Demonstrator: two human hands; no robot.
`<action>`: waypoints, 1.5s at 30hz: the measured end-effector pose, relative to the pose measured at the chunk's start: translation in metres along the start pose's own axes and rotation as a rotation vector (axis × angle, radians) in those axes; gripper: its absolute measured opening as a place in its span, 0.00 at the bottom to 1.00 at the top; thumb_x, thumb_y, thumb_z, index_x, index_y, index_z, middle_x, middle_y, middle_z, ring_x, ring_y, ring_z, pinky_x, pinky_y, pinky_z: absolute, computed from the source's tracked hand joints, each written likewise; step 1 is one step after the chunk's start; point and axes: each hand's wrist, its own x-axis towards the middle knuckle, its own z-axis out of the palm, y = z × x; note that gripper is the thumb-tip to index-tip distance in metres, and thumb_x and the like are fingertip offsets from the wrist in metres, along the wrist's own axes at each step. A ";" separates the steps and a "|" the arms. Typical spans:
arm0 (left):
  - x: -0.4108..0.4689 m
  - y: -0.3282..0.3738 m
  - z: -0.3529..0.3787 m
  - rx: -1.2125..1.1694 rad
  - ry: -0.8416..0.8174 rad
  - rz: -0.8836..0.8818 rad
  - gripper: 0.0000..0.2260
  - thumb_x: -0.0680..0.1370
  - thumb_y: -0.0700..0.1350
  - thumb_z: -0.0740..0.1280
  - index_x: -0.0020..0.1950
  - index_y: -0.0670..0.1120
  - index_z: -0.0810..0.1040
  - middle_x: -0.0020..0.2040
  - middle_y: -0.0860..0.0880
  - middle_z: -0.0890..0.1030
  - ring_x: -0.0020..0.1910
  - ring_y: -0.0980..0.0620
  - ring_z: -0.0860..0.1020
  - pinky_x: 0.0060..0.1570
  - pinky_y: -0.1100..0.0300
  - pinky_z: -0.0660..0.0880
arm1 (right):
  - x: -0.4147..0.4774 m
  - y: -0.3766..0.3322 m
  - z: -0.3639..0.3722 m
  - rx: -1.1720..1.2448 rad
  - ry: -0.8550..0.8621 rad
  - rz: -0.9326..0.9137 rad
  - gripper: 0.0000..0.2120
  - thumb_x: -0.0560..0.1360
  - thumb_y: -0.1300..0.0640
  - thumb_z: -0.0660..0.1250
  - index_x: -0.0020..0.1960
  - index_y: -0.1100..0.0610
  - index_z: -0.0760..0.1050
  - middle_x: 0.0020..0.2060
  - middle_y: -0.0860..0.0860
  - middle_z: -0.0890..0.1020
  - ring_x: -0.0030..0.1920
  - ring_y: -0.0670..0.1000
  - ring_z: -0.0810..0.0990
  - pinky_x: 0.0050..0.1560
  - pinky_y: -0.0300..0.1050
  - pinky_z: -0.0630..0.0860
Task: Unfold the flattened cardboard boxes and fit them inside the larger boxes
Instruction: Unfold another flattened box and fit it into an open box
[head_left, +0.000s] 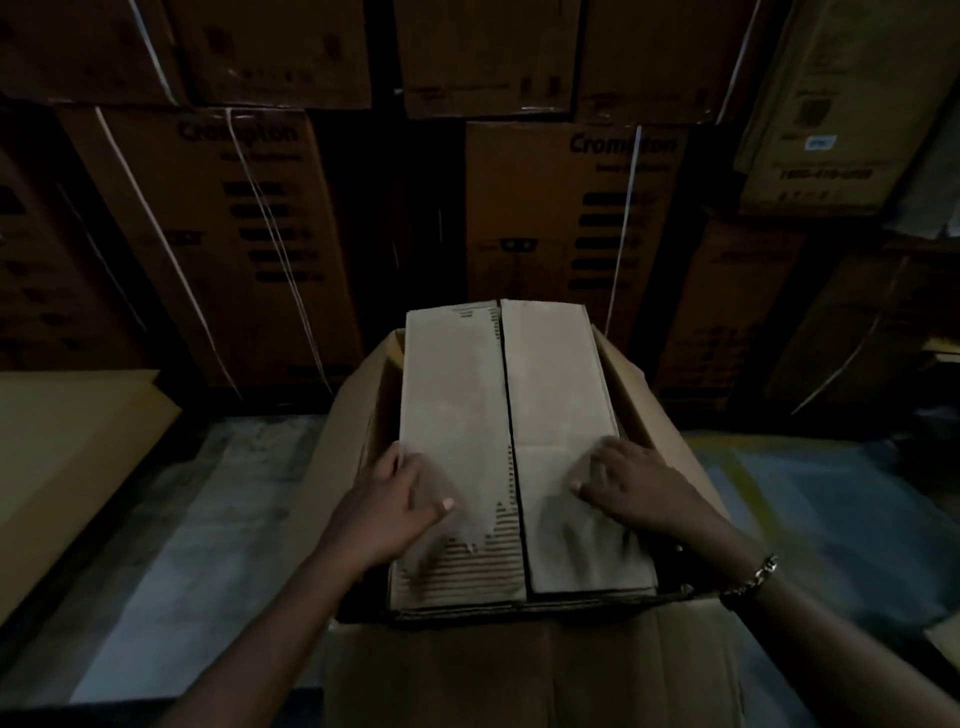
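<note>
— Struggling with anything in this gloom?

— Struggling, yes. Reading only "Crompton" on the stacked cartons (218, 234) behind, and losing the finer print to dark and blur. Losing both forearms past the bottom edge as well.

— Making out the fingers?

— Only partly, through the smear. Seeing the left hand (389, 509) gripping the near left edge of the smaller box (467, 405), with the thumb lying on top and the fingers curling over the side, tips hiding in the gap beside the wall. Seeing the right hand (639, 488) pressing on the right top flap with bent, spread fingers. Noticing a bracelet (753, 574) on that wrist.

— Locating the smaller box where, exactly?

— Sitting inside the larger box (644, 405), with top flaps closed and meeting along a dark middle seam. Rising above the rim at the far end. Filling most of the opening and leaving narrow gaps along both side walls. Hiding whatever is lying beneath.

— Spotting anything else?

— Spotting torn paper baring the corrugation on the left flap. Finding the larger box's own flaps folding outward, and losing the near one at the bottom. Catching a flat cardboard sheet (67, 441) lying well apart on the left, cropped by the edge.
</note>
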 end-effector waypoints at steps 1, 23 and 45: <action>0.001 0.001 0.003 0.028 -0.021 0.001 0.39 0.76 0.68 0.63 0.82 0.54 0.53 0.83 0.51 0.46 0.80 0.46 0.56 0.73 0.52 0.63 | 0.001 -0.001 0.004 -0.035 0.003 -0.014 0.39 0.73 0.28 0.56 0.76 0.50 0.61 0.79 0.49 0.59 0.75 0.57 0.62 0.71 0.54 0.65; 0.022 0.019 0.003 -0.253 0.156 -0.176 0.34 0.76 0.67 0.64 0.78 0.62 0.57 0.72 0.46 0.75 0.66 0.43 0.76 0.55 0.58 0.76 | 0.015 0.002 -0.034 0.451 0.262 0.072 0.40 0.70 0.32 0.67 0.77 0.48 0.64 0.73 0.53 0.69 0.69 0.57 0.71 0.69 0.54 0.68; 0.019 0.018 0.011 0.421 0.209 0.061 0.24 0.74 0.66 0.61 0.63 0.52 0.73 0.61 0.48 0.73 0.61 0.44 0.71 0.59 0.47 0.69 | 0.026 -0.007 0.017 -0.183 0.175 0.174 0.39 0.72 0.33 0.57 0.77 0.51 0.57 0.73 0.59 0.64 0.70 0.62 0.64 0.66 0.60 0.63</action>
